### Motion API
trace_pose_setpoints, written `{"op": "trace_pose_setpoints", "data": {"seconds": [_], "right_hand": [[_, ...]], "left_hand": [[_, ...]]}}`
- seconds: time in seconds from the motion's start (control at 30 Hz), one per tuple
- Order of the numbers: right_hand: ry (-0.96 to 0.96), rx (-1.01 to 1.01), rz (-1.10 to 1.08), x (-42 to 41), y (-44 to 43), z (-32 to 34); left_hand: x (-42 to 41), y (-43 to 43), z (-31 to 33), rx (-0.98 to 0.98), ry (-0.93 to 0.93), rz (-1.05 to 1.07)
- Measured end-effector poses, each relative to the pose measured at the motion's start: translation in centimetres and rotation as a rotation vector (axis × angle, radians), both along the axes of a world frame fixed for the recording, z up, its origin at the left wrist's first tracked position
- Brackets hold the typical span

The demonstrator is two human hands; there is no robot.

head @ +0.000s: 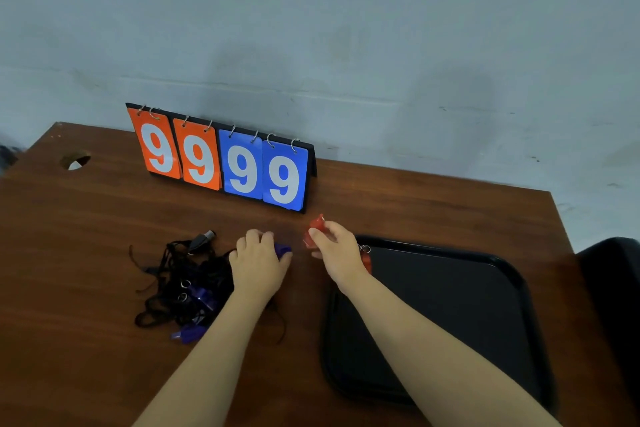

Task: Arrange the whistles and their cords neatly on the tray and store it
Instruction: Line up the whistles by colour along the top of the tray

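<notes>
A head-worn camera looks down on a brown wooden table [86, 236] against a grey wall. At the far left, a round cable hole [74, 160] is cut in the tabletop. Behind the middle stands a flip scoreboard [221, 159] with two orange and two blue cards, all reading 9.

In front of it, left of centre, lies a tangled heap of black cords [180, 284]. A black whistle [202, 238] rests at its far edge, and purple whistles [202, 298] are caught in the tangle.

The left hand [258, 263] rests at the right side of the heap, its fingers curled around a blue-purple whistle [282, 249]. Just to its right, and not touching it, the right hand [334, 250] is raised above the table and pinches a red whistle [317, 225].

A second red whistle [367, 262] shows behind the right wrist, at the near-left rim of a black tray [467, 305] lying flat on the table's right half. A dark chair [613, 281] stands at the far right.
</notes>
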State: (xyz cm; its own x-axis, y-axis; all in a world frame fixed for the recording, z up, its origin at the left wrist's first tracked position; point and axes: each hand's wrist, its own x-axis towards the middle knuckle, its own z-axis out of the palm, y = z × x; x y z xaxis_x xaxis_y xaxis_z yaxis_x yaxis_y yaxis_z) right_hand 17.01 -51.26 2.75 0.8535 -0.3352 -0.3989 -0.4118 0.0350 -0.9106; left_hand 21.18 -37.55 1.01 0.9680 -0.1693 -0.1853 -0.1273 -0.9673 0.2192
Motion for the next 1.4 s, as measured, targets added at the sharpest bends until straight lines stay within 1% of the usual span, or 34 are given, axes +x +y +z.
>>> {"op": "trace_pose_setpoints", "data": {"seconds": [0.03, 0.1, 0.17, 0.2, 0.27, 0.37, 0.4, 0.43, 0.5, 0.57, 0.67, 0.77, 0.87, 0.97, 1.03, 1.1, 1.17, 1.27, 1.4], "right_hand": [[0.007, 0.036, -0.022, -0.3, -0.3, 0.3], [0.026, 0.113, -0.069, -0.9, -1.1, 0.7], [0.037, 0.217, -0.134, -1.6, -1.9, 1.4], [0.038, 0.273, -0.168, -2.0, -2.4, 1.6], [0.034, 0.352, -0.214, -2.9, -3.5, 2.2], [0.019, 0.462, -0.242, -4.7, -5.4, 2.9], [0.006, 0.508, -0.242, -5.4, -6.0, 3.1], [-0.007, 0.539, -0.231, -6.1, -6.5, 3.3], [-0.018, 0.514, -0.157, -7.5, -7.4, 3.6], [-0.005, 0.428, -0.053, -8.6, -7.9, 4.0], [0.075, 0.287, 0.028, -9.7, -8.5, 4.7], [0.093, 0.18, 0.057, -10.3, -9.3, 5.2], [0.062, 0.161, 0.054, -10.8, -10.1, 5.2], [0.043, 0.182, 0.033, -11.2, -10.4, 5.1], [0.043, 0.182, 0.012, -11.3, -10.5, 5.0], [0.064, 0.172, -0.014, -11.2, -10.3, 4.7], [0.103, 0.131, -0.045, -11.2, -10.0, 4.3], [0.173, 0.07, -0.152, -10.9, -9.7, 3.3], [0.239, 0.164, -0.328, -10.0, -9.3, 2.1]], "left_hand": [[-0.1, -0.1, -0.2, 0.048, 0.006, -0.013], [-0.4, -0.4, -0.4, 0.072, -0.019, -0.042], [-0.6, -0.8, -0.5, -0.012, -0.056, -0.025], [-0.6, -1.0, -0.3, -0.12, -0.038, 0.014], [-0.8, -1.9, 0.7, -0.421, 0.092, 0.162], [-1.6, -4.3, 3.7, -0.875, 0.383, 0.456], [-2.1, -5.2, 4.7, -0.984, 0.496, 0.545], [-2.8, -6.2, 5.7, -1.032, 0.588, 0.578], [-4.3, -7.7, 6.7, -1.015, 0.705, 0.469], [-5.5, -8.9, 7.0, -0.975, 0.793, 0.349], [-6.1, -10.2, 7.2, -0.925, 0.791, 0.318], [-6.0, -11.1, 6.9, -0.869, 0.852, 0.353], [-5.7, -11.4, 6.8, -0.878, 0.944, 0.429], [-5.5, -11.5, 6.8, -1.028, 1.104, 0.566], [-5.5, -11.6, 6.6, -1.127, 1.142, 0.633], [-5.4, -11.8, 5.9, -1.174, 1.076, 0.656], [-5.2, -12.1, 5.2, -1.134, 0.948, 0.599], [-4.4, -12.8, 4.5, -0.906, 0.727, 0.336], [-1.8, -13.7, 3.8, -0.605, 0.497, -0.011]]}}
